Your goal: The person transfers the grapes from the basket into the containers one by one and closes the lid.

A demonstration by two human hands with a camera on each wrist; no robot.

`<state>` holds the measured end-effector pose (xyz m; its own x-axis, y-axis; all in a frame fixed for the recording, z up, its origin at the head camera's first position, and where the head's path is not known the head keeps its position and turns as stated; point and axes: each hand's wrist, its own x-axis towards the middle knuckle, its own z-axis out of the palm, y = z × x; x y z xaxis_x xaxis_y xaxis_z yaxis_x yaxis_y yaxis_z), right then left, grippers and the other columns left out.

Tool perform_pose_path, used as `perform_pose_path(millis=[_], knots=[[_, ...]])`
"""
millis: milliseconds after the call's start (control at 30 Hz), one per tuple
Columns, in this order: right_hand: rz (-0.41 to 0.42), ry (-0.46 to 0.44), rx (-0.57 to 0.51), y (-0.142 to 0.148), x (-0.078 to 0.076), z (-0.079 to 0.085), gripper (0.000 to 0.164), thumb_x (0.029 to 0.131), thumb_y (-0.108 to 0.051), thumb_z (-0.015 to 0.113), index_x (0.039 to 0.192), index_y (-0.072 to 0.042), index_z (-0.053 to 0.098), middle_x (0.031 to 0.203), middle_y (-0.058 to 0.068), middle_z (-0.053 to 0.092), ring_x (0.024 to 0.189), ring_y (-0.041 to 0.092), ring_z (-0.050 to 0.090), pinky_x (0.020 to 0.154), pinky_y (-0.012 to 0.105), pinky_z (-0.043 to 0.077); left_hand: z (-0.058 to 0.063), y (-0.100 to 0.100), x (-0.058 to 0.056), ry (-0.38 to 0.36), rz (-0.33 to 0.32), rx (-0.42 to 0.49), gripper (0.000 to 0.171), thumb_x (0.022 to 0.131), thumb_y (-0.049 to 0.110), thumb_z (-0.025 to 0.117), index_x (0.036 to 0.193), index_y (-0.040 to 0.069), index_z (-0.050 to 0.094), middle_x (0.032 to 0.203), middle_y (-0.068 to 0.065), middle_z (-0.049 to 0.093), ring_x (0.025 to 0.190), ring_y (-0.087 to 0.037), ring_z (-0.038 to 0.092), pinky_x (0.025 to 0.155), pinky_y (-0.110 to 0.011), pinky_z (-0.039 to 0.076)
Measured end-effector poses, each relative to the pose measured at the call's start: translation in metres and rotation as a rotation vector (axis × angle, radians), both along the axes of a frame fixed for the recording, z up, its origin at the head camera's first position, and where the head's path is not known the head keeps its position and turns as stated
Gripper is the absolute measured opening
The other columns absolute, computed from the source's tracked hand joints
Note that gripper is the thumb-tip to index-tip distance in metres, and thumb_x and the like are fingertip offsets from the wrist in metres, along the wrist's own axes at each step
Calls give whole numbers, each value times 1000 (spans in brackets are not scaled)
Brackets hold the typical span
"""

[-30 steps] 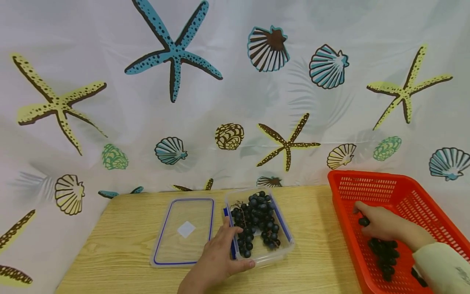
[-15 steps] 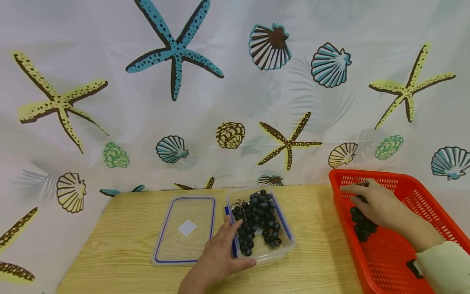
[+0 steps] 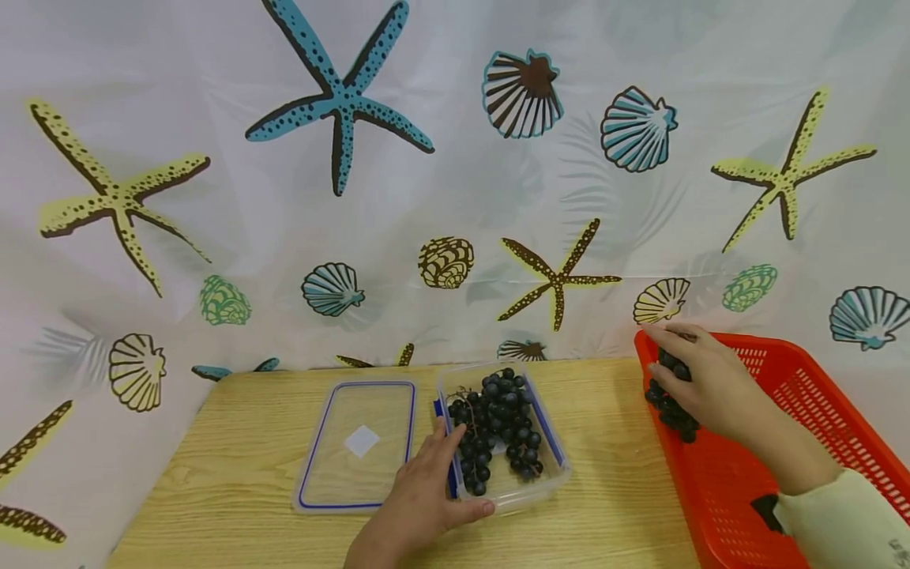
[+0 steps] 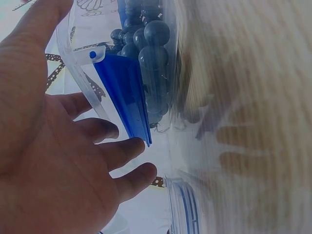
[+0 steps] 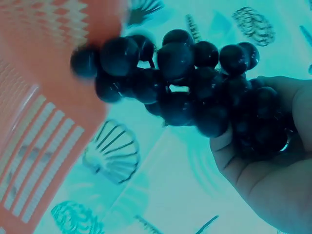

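My right hand [image 3: 718, 387] holds a bunch of dark grapes [image 3: 671, 395] over the left rim of the red basket [image 3: 739, 474]. In the right wrist view, the hanging grapes [image 5: 180, 87] stretch out from the fingers, with the stem end hidden in the grip. My left hand [image 3: 419, 490] rests against a clear plastic container [image 3: 522, 498], thumb along its front and fingers loosely extended at its left side. The left wrist view has those fingers by the blue latch [image 4: 124, 92]. Inside the container lie bunches of dark grapes [image 3: 505, 407].
A clear lid [image 3: 330, 466] with a blue seal lies left of the container on the wooden table [image 3: 213, 466]. A small dark item [image 3: 768, 512] sits in the basket beside the right sleeve. Behind the table hangs a cloth [image 3: 455, 197] printed with shells and starfish.
My right hand has lifted the grape bunch from the basket's floor, up and left to its rim. The left hand stays at the container.
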<state>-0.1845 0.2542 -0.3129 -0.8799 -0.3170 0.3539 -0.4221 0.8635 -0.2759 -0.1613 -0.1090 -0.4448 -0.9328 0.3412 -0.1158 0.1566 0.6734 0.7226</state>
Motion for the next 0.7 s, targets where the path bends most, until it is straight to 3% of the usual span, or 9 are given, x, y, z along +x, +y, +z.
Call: perform_pose_path(millis=[233, 333, 500, 700], knots=[[123, 87, -93, -37, 2, 4, 32, 95, -5, 71, 127, -6, 70, 128, 18, 58, 111, 37, 59, 88, 57, 51, -1, 0, 0, 8, 4, -8, 113, 78, 60, 81, 163, 16, 21, 168, -16, 5, 151, -42, 12, 108, -75, 14], [150, 69, -127, -53, 2, 2, 40, 96, -5, 70, 136, -5, 64, 130, 17, 57, 109, 36, 60, 89, 56, 51, -2, 0, 0, 5, 4, -7, 114, 78, 60, 81, 164, 16, 19, 168, -15, 4, 151, -42, 11, 108, -75, 14], [156, -10, -188, -83, 2, -8, 59, 97, -10, 70, 152, -7, 48, 139, 19, 52, 119, 38, 56, 98, 59, 46, -3, -1, 0, 6, 2, -4, 116, 78, 62, 80, 164, 16, 17, 168, -14, 4, 151, -41, 11, 109, -74, 14], [152, -104, -298, -117, -2, -29, 65, 97, -15, 70, 155, -7, 42, 149, 15, 47, 131, 38, 49, 106, 59, 39, -3, -2, 1, 21, -7, -2, 118, 79, 62, 80, 164, 14, 14, 168, -14, 4, 151, -41, 11, 108, -75, 15]])
